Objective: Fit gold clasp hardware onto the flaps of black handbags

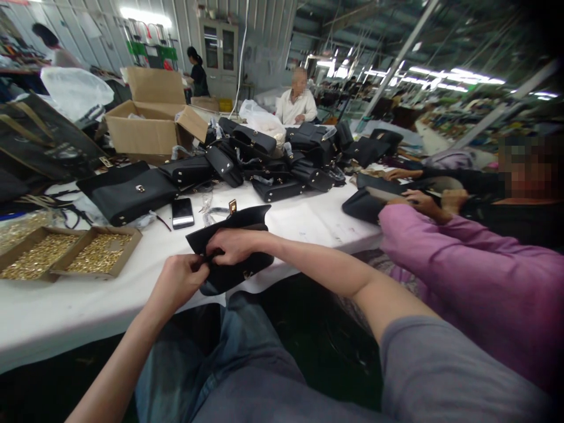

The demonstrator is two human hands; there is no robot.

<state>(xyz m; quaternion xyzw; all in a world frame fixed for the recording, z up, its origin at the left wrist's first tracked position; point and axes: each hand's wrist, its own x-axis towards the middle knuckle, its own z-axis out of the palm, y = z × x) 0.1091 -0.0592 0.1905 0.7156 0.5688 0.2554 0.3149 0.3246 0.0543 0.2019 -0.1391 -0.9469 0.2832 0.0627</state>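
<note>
At the near edge of the white table (308,220), both hands, left (178,282) and right (231,245), were closed on a black bag (240,241) half overhanging the edge, so a loosened grip could probably drop it into the lap.

Bright overhead tubes, perhaps edge-warped.

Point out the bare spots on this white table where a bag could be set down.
Bare cloth lies on the table near edge, below the trays of gold fittings, left of the left hand. Another patch lies between the black bag under the right hand and the bag pile. Around the phone it is crowded.
</note>
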